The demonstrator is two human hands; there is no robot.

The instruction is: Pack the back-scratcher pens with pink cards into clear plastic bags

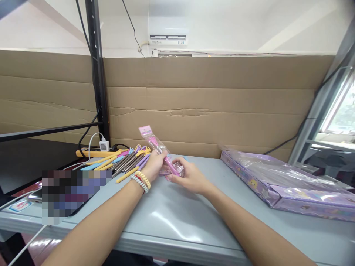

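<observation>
A pink back scratcher [172, 167] lies slantwise inside a clear plastic bag [161, 147] with a pink header at its upper left end. My left hand [154, 165], with beaded bracelets at the wrist, is closed on the middle of the bagged scratcher. At the lower end, my right hand [190, 176] curls its fingers and thumb around the bag and the pink handle. Left of my hands is a pile of loose back scratchers [130, 160] with metal rods, small hand-shaped heads and yellow, blue and purple handles. Some clear wrapping shows beneath the held bag.
A purple patterned box [299, 201] with clear plastic over it stands at the right of the grey table [177, 225]. At the left lie a phone-like device, blurred out [74, 192], a power strip [94, 152] and a white plug [104, 145]. Cardboard [194, 103] walls the back.
</observation>
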